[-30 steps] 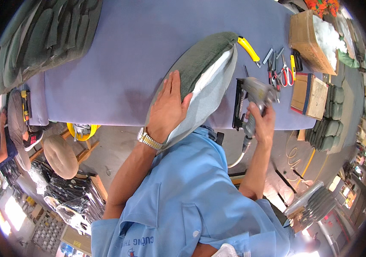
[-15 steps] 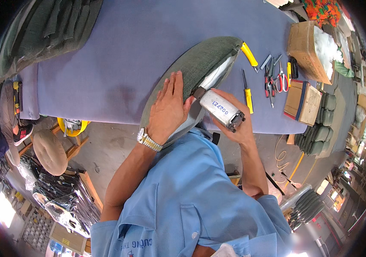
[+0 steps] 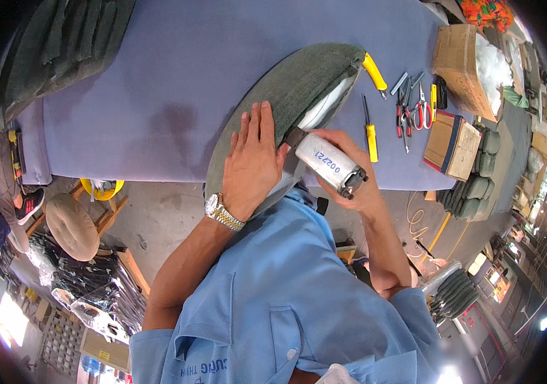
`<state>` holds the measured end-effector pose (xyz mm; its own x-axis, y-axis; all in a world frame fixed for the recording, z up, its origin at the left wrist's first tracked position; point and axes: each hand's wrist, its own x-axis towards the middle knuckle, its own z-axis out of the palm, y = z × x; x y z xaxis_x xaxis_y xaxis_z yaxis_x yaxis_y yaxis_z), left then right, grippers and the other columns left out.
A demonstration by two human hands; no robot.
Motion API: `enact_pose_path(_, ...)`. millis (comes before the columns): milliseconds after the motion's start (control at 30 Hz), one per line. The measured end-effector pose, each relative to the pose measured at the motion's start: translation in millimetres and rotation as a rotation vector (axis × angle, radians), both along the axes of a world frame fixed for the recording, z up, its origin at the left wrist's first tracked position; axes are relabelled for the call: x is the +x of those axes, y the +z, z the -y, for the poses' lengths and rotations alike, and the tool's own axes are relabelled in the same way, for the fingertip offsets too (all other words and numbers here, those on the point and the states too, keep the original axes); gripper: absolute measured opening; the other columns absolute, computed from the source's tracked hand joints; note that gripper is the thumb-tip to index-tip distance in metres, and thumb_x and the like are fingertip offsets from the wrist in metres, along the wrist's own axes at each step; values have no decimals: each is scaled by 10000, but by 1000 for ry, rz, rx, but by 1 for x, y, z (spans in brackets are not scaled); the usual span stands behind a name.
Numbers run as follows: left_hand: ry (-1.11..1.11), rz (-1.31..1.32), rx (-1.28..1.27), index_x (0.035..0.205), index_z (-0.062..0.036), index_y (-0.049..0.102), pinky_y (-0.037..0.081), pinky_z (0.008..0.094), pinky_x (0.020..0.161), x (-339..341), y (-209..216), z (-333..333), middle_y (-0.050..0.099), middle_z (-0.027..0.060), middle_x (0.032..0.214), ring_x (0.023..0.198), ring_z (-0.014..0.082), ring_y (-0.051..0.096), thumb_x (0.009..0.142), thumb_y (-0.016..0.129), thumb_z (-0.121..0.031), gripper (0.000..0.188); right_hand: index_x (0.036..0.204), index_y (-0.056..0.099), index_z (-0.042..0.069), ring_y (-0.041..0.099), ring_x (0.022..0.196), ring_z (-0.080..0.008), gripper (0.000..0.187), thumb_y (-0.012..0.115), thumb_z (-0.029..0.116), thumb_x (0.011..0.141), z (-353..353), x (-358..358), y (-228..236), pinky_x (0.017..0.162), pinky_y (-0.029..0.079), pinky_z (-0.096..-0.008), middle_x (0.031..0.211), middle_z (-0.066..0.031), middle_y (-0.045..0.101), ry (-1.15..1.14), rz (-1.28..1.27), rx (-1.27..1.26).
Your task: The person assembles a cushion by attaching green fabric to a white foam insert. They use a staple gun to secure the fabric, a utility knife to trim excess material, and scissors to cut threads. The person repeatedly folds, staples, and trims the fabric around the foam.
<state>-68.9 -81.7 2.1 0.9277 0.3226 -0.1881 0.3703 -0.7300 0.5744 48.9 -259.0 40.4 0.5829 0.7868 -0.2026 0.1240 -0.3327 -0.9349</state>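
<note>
A dark green fabric-covered cushion (image 3: 299, 86) stands tilted at the table's front edge, against my body. Its right side shows white lining along the fabric's edge. My left hand (image 3: 251, 160) lies on the green cover with fingers stretched out, a watch on its wrist. In my right hand (image 3: 358, 165) is a silver pneumatic staple gun (image 3: 328, 160), gripped round its body. The gun's dark nose meets the cushion's edge right beside my left thumb. What lies under the gun's nose is hidden.
On the blue table (image 3: 158, 77) lie a yellow-handled screwdriver (image 3: 370, 137), a yellow cutter (image 3: 374, 72), pliers (image 3: 404, 115) and scissors (image 3: 422, 109). A cardboard box (image 3: 459, 64) with white stuffing stands at right. Green covers (image 3: 56, 57) are piled far left; a round beige cushion (image 3: 72, 227) sits below.
The view has shifted slightly. My left hand stays flat on the cushion, and the staple gun's nose remains at the cushion's edge, the gun a little lower in view.
</note>
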Motion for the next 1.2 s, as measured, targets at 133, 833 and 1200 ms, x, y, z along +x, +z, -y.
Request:
enact_pose_path(133, 7, 35, -25, 1578, 52, 273, 443, 470, 1147, 2, -2, -3, 428, 311, 1551, 1426, 470, 446, 947, 650, -179, 770, 1363, 606, 16, 693, 1165, -273, 620, 760, 84, 766, 1, -14, -6, 997, 512, -347, 1265, -163, 693, -100, 28, 63)
enact_pose_path(833, 26, -12, -109, 1605, 17, 236, 420, 577, 1154, 0, 1, -3, 379, 271, 1610, 1482, 435, 399, 891, 702, -125, 865, 1386, 609, 13, 705, 1130, -285, 675, 755, 75, 730, 3, -22, -8, 982, 515, -347, 1240, -174, 705, -66, 44, 87)
enact_pose_path(1200, 47, -34, -137, 1609, 14, 223, 410, 579, 1163, 1, 4, -4, 370, 254, 1623, 1490, 422, 394, 803, 748, -27, 962, 1385, 625, 15, 700, 1140, -355, 721, 790, 199, 708, 8, -19, -5, 988, 525, -389, 1269, -186, 709, -3, 121, 96)
